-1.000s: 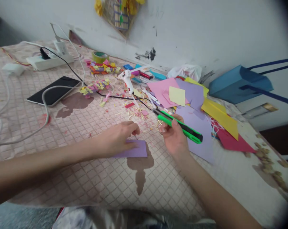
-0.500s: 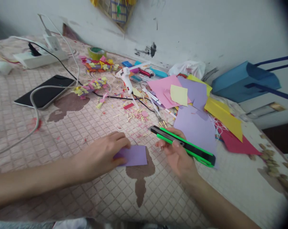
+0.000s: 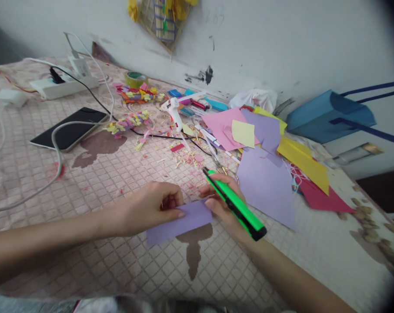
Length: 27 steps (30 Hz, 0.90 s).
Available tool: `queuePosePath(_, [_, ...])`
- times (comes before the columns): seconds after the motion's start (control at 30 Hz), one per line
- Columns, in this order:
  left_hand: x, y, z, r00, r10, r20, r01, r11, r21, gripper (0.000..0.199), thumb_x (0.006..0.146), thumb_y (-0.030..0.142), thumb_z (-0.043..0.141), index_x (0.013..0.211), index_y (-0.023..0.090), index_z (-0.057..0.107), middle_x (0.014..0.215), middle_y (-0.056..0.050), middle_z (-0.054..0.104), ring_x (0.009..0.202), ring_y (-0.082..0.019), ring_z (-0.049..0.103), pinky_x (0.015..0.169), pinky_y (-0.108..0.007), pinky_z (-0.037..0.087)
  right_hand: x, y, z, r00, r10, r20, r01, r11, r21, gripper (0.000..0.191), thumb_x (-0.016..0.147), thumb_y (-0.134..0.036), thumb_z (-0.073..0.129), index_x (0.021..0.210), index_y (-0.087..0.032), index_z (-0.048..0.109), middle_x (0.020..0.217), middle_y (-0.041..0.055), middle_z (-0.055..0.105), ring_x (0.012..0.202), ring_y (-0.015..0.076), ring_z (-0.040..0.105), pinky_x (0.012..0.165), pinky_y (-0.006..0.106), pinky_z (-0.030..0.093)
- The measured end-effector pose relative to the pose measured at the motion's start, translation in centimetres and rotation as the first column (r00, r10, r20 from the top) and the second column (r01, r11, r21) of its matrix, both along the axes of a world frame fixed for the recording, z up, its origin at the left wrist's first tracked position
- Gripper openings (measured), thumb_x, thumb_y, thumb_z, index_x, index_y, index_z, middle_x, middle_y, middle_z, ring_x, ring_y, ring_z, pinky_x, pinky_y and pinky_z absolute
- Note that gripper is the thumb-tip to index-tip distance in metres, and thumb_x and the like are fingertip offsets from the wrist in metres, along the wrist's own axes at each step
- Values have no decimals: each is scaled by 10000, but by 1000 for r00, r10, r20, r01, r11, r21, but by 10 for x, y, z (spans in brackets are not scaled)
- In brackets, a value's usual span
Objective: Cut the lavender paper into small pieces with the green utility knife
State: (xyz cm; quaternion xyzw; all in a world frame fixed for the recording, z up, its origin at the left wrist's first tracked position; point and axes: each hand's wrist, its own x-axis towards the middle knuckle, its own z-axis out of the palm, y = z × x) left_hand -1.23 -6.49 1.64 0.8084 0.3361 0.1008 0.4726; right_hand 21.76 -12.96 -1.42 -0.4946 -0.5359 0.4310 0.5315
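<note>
A narrow purple paper piece lies at a slant near the table's front. My left hand pinches its upper edge, thumb on top and fingers curled. At the paper's right end is my right hand, its thumb and a finger touching the corner. Across that same hand rests a green and black utility knife, held with its tip pointing up and left, above the cloth. A pair of scissors lies just beyond the right hand.
Coloured paper sheets spread to the right, near a blue bag. Behind the hands lie paper scraps and a white glue gun. A tablet, cables and a power strip occupy the left.
The purple paper has been lifted and tilted, with more of it showing. My right hand has come left to its corner, and the knife has turned more steeply. The camera view has shifted slightly.
</note>
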Motion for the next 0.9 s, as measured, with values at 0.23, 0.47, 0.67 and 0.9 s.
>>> queuePosePath(0.23, [2, 0, 3, 990, 6, 139, -10, 999, 31, 531, 1081, 493, 243, 1079, 145, 645, 1034, -92, 728, 924, -209, 687, 821, -325, 547, 39, 18, 20, 972, -229, -53, 235, 947, 218, 349, 776, -228, 832, 1076, -314, 675, 803, -52, 668, 693, 118, 616, 607, 236, 478])
queuePosePath(0.47, [13, -4, -25, 662, -742, 111, 626, 628, 462, 528, 1043, 463, 490, 1509, 216, 486, 1518, -81, 544, 1469, -247, 447, 1304, -425, 173, 93, 40, 42, 866, -397, -304, 481, 828, 289, 332, 659, -203, 877, 921, -288, 693, 921, -74, 662, 885, 102, 628, 850, 244, 502])
queuePosePath(0.67, [37, 94, -23, 839, -537, -92, 487, 664, 567, 596, 1058, 456, 450, 1562, 144, 390, 1649, -142, 304, 1561, -276, 243, 1297, -487, 115, 86, 34, 37, 840, -416, -347, 503, 837, 213, 394, 623, -232, 912, 950, -293, 700, 931, -75, 679, 868, 107, 625, 838, 252, 502])
queuePosePath(0.9, [-19, 66, 2, 857, -502, -113, 460, 650, 605, 634, 1073, 467, 426, 1618, 190, 256, 1646, -117, 327, 1545, -239, 296, 1280, -407, 242, 89, 33, 36, 833, -433, -344, 514, 835, 197, 375, 626, -259, 923, 927, -291, 702, 916, -68, 683, 884, 121, 631, 856, 275, 506])
